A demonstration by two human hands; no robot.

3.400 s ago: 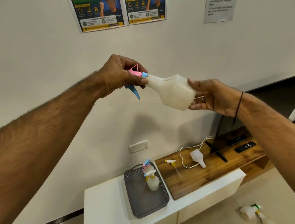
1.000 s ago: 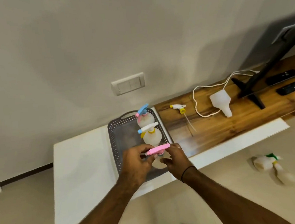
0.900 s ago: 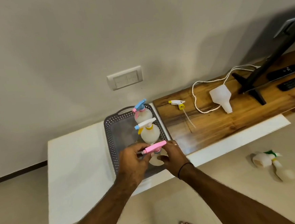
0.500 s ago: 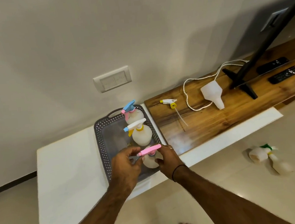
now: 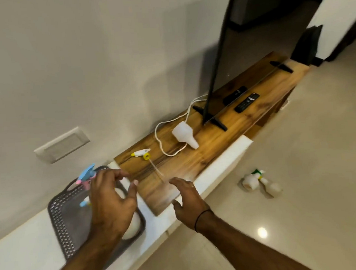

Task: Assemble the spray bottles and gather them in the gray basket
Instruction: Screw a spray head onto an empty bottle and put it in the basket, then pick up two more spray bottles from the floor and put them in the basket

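The gray basket (image 5: 60,220) sits on the white counter at lower left and holds assembled spray bottles. A blue-and-pink trigger head (image 5: 86,176) shows at its far end and a white bottle body (image 5: 133,225) at its near end. My left hand (image 5: 112,204) hovers over the basket, fingers spread, holding nothing, and hides most of the bottles. My right hand (image 5: 188,195) is open above the counter edge beside the wooden top. On the wood lie a loose white-and-yellow sprayer head (image 5: 141,153) with its tube and a headless white bottle (image 5: 183,135) on its side.
A white cable (image 5: 162,134) loops by the headless bottle. A TV on black feet (image 5: 212,119) and two remotes (image 5: 247,101) stand further right on the wood. Another spray bottle with a green head (image 5: 257,184) lies on the tiled floor. A wall socket (image 5: 61,145) is above the basket.
Both hands let go of the pink-headed bottle, which now stands in the basket, and lifted away open. The view swung right toward the wooden top.
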